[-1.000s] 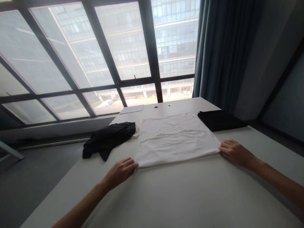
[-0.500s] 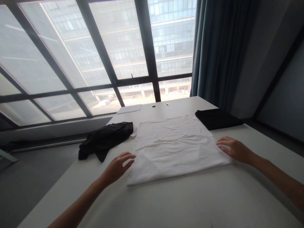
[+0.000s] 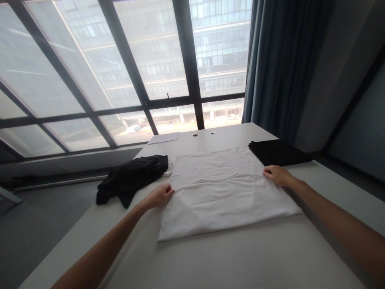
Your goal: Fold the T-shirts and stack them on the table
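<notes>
The white cloth lies spread on the white table, with a wrinkled crease running across its middle. The left hand is at the left edge of the white cloth, by one end of that crease, thumb and fingers pinched together on the edge. The right hand is at the right edge of the white cloth, by the crease's other end, its thumb and fingertips likewise pinched on the fabric.

Left of the white cloth lies a bunched black garment, close beyond the left hand, with a bit of pale fabric showing between the two. Right of the white cloth, at its far corner, a folded black cloth sits flat, just beyond the right hand and crowding that side. Past the far edge of the white cloth, to the left, are some papers; straight past it are a dark round hole and a smaller hole in the tabletop. Farther beyond the white cloth stands a large window, with a blue curtain to the right.
</notes>
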### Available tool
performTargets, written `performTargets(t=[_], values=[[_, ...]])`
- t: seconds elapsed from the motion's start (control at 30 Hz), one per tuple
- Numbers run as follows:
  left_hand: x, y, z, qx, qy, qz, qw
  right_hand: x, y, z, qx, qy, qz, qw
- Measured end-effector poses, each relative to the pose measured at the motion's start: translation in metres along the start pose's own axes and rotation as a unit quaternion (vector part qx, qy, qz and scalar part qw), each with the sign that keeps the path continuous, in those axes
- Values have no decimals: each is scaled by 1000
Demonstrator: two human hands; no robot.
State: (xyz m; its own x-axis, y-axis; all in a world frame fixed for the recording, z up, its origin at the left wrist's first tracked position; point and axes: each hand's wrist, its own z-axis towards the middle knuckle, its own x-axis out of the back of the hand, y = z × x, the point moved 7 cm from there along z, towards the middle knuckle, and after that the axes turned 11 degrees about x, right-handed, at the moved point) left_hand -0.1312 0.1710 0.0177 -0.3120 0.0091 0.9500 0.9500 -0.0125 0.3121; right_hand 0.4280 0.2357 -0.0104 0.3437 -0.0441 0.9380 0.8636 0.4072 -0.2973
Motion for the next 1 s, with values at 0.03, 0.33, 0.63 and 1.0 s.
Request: performTargets(t=[0.03,0.33,0.63,1.0], values=[[1,1,1,3,-7,-11,1000,-1,0,1,0,-9,6,1000],[-2,-1,13,33,-74,-112,990,6,-4,5,8,-21,113,993],[0,1,6,10,-36,-96,995,6,1,4,-24,-2,87,996],[-3,7,4,8,-28,-103,994,-4,16,11,-38,-42,113,992]])
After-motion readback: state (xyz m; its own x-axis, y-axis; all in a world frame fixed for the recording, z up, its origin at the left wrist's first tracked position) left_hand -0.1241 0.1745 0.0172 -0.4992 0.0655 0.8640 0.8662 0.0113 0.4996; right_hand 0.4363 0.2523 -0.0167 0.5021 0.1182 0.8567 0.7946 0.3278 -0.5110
